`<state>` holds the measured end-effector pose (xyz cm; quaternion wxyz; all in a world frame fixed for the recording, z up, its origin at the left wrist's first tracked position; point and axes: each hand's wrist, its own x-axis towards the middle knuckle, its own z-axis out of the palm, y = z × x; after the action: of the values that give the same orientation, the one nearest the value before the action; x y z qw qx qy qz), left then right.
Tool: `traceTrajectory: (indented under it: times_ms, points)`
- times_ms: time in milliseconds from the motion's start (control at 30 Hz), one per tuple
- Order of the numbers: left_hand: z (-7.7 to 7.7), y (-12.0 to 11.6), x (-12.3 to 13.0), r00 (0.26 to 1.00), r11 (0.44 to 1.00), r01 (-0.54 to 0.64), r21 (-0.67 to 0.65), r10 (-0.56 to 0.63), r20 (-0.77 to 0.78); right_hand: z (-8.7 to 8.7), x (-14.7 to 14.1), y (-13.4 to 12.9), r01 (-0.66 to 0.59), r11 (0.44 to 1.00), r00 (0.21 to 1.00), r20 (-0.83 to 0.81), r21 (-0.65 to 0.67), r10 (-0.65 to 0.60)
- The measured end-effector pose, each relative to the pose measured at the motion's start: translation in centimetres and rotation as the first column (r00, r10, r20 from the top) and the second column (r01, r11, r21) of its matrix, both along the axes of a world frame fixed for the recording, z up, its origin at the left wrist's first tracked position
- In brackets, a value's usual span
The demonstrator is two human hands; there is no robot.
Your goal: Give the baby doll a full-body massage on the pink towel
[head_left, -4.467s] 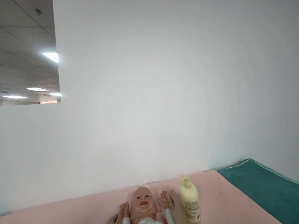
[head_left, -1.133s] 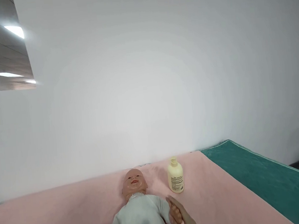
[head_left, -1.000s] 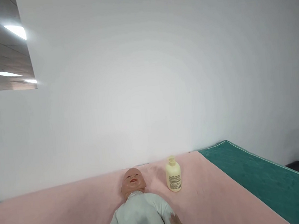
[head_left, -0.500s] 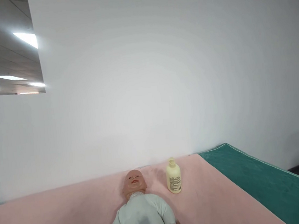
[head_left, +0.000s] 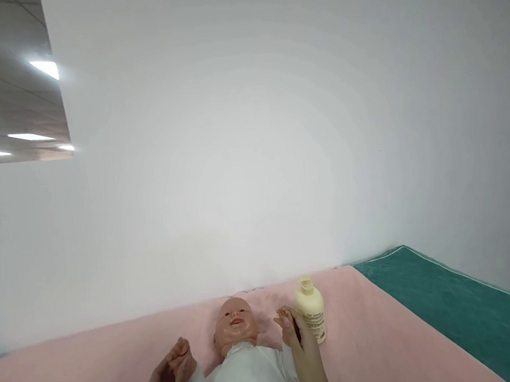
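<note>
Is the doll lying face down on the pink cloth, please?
No, the doll lies on its back on the pink cloth, its face turned upward.

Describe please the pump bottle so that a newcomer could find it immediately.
Find the pink sheet below the white wall. On it, right of the baby doll and partly behind the right hand, stands the pale-yellow pump bottle. Only it bears printed text.

Was lit softly, with slight glare around the ceiling lamps (head_left: 45,69); shone palest at the middle of the wall (head_left: 242,156) and darkened toward the right edge.
</note>
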<state>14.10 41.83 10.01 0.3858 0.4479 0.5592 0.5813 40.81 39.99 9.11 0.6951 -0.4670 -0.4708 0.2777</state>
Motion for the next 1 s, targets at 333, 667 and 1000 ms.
traceTrajectory:
  times_ms: [333, 667, 1000]
  points:
    - [-3.3, 7.0, 1.7, 0.971, 0.973, 0.153, -0.175, -0.181, -0.155, -3.9, 2.3, 6.7, -0.102, 0.986, 0.993, 0.04, -0.132, 0.108]
    - [-3.4, 6.3, 1.7, 0.974, 0.98, 0.113, -0.166, -0.142, -0.176, -3.9, 1.8, 6.2, -0.099, 0.987, 0.99, 0.088, -0.125, 0.11]
    - [-0.3, -2.1, 2.6, 0.973, 0.98, -0.2, 0.006, 0.2, -0.112, -3.2, 0.5, -2.7, -0.047, 0.993, 0.982, 0.174, -0.109, 0.065]
